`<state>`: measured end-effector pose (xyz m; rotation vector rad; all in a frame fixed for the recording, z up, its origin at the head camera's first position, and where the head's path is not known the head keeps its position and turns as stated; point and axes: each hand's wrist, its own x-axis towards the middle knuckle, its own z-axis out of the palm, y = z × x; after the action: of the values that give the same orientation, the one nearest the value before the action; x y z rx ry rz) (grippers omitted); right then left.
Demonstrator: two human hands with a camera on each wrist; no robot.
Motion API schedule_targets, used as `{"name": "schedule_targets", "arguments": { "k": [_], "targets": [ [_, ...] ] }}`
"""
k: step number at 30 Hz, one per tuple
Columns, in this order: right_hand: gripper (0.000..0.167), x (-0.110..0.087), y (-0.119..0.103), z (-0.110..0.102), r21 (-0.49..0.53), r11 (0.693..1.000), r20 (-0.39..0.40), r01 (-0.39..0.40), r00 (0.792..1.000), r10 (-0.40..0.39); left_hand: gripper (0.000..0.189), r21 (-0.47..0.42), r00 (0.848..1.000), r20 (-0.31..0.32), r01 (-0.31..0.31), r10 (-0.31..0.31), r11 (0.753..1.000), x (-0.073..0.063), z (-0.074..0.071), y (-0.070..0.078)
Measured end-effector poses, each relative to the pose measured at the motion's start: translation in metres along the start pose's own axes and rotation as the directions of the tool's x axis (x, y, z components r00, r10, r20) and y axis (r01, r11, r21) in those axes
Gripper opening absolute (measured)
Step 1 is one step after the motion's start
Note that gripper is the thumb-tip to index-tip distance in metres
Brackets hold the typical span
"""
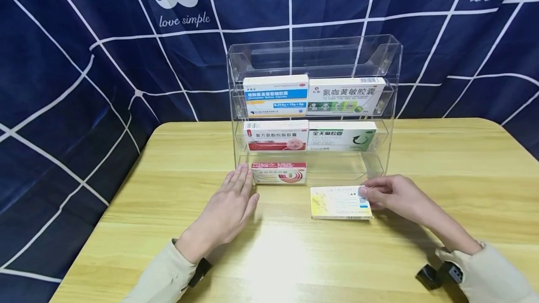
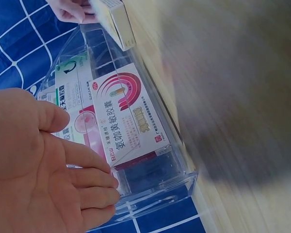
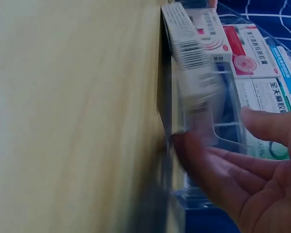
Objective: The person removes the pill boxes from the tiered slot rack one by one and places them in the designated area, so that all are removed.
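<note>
My right hand [image 1: 393, 198] pinches the right end of a yellow and white medicine box [image 1: 337, 201], thumb on top. The box is in front of the bottom tier of a clear acrylic rack [image 1: 389, 43]. In the right wrist view its barcode side [image 3: 188, 51] shows, blurred. With fingers straight, my left hand [image 1: 223, 209] lies by the left end of the bottom tier, beside a red and white medicine box [image 1: 279, 176]. The left wrist view shows the left palm [image 2: 43, 170] holding nothing; whether its fingertips touch the rack I cannot tell.
Higher tiers hold a blue and white box [image 1: 275, 97], a white and green box [image 1: 345, 97], a red and white box [image 1: 275, 137] and a green and white box [image 1: 342, 137]. The wooden table [image 1: 181, 153] meets a dark blue gridded cloth [image 1: 261, 3] behind.
</note>
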<state>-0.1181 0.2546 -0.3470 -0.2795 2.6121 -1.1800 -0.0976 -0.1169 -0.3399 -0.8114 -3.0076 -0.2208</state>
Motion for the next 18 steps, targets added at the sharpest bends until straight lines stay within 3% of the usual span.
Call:
{"name": "schedule_targets", "arguments": {
  "k": [4, 7, 10, 14, 15, 18],
  "targets": [
    [0.032, -0.003, -0.007, 0.0, -0.209, 0.974, -0.074, 0.085, 0.992, -0.102, 0.058, -0.001, 1.0, -0.004, -0.003, 0.003, 1.0, 0.001, -0.001, 0.0],
    [0.02, -0.007, -0.013, 0.005, -0.323, 0.926, -0.125, 0.194, 0.961, -0.245, 0.058, -0.006, 1.0, -0.007, -0.007, 0.007, 1.0, 0.002, 0.0, 0.0],
    [0.021, -0.009, -0.019, 0.013, -0.427, 0.836, -0.125, 0.343, 0.894, -0.431, 0.057, 0.001, 1.0, -0.011, -0.009, 0.009, 1.0, 0.003, 0.001, 0.0],
    [0.033, -0.012, -0.028, 0.023, -0.559, 0.674, -0.037, 0.482, 0.799, -0.601, 0.058, 0.008, 1.0, -0.008, -0.012, 0.012, 1.0, 0.003, 0.001, 0.0],
    [0.035, -0.012, -0.029, 0.025, -0.574, 0.648, -0.01, 0.501, 0.787, -0.617, 0.058, 0.012, 1.0, -0.005, -0.011, 0.011, 1.0, 0.003, 0.001, 0.001],
    [0.036, -0.012, -0.033, 0.03, -0.595, 0.62, 0.031, 0.512, 0.785, -0.618, 0.059, 0.01, 1.0, 0.004, -0.005, 0.005, 1.0, 0.002, 0.001, 0.001]
  ]
}}
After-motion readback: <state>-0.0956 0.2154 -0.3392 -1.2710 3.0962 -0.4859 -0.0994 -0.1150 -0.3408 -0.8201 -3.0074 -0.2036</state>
